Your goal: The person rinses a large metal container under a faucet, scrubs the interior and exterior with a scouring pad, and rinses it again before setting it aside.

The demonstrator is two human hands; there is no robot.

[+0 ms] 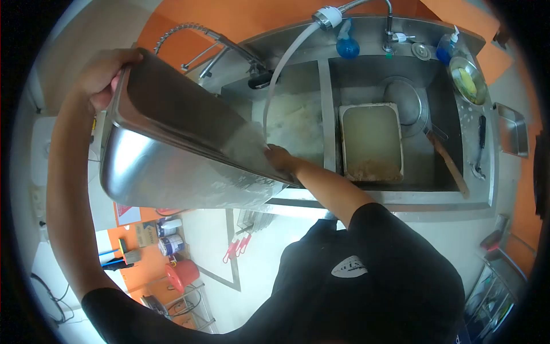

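Note:
A large, deep metal container (177,166) is tilted over the left sink basin (298,74). My left hand (109,77) grips its raised upper edge, fingers wrapped round the rim. Near the container's lower end, at the basin, my right hand (279,157) is closed at the end of a pale hose (286,57); exactly what the fingers hold is small and partly hidden. The hose hangs from a white fitting (327,18) above the sink. Whitish, cloudy water fills the view inside the left basin.
In the right basin (441,97) lie a tray of cloudy water (372,140), a round strainer (409,103) and a wooden handle (447,163). Behind stand a spring faucet (189,28), a blue bottle (348,46) and a bowl with a sponge (467,80).

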